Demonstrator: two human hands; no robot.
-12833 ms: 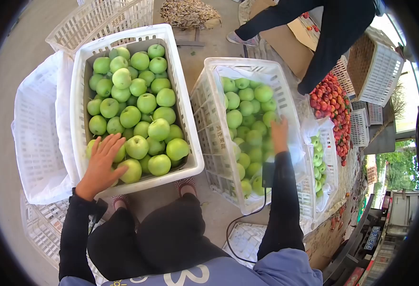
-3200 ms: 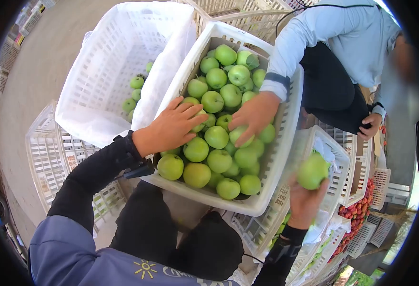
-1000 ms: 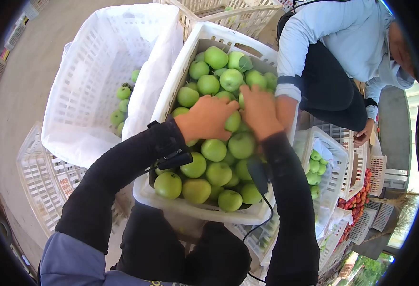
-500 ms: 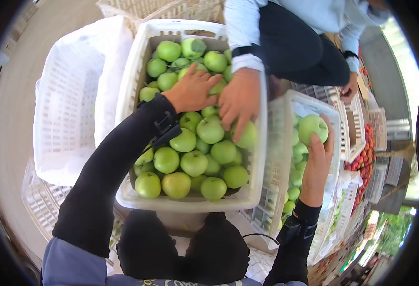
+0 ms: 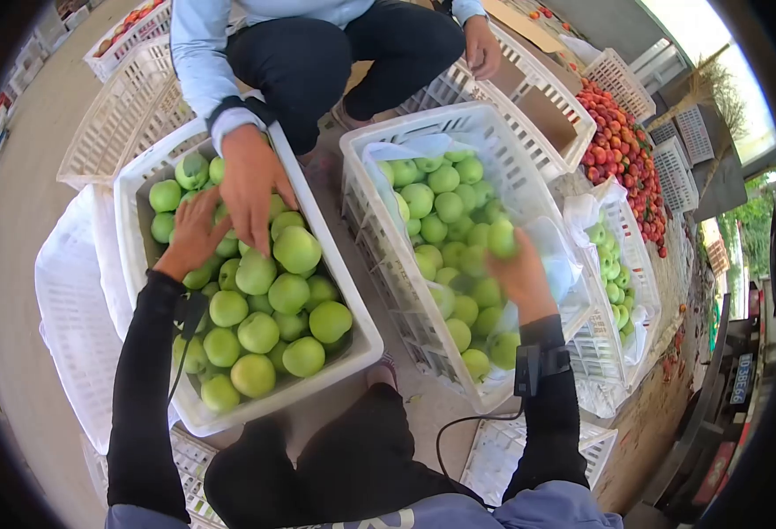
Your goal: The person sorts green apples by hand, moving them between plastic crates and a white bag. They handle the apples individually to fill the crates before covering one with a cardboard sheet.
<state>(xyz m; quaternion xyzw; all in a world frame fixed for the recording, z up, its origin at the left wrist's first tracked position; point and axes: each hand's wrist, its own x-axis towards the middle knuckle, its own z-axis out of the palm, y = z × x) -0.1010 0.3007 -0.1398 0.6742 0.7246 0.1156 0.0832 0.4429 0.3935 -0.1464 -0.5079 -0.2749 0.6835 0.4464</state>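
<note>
Apple: from here, a round pale-green apple (image 5: 502, 239), smooth, slightly blurred, over the film-lined white plastic crate (image 5: 379, 256).
Right hand (image 5: 522, 278): fingers curled around that apple.
Left hand (image 5: 192, 238): fingers spread on green apples in the paper-lined white crate (image 5: 363, 342), beside a co-worker's hand (image 5: 251, 181).
Change: the right hand has lowered its apple toward the others.

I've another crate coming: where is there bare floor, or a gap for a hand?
Bare floor lies left of the lined crate. A narrow strip separates the left crate from the middle crate. Crowded: the left crate, with apples, left hand and co-worker's hand.
</note>
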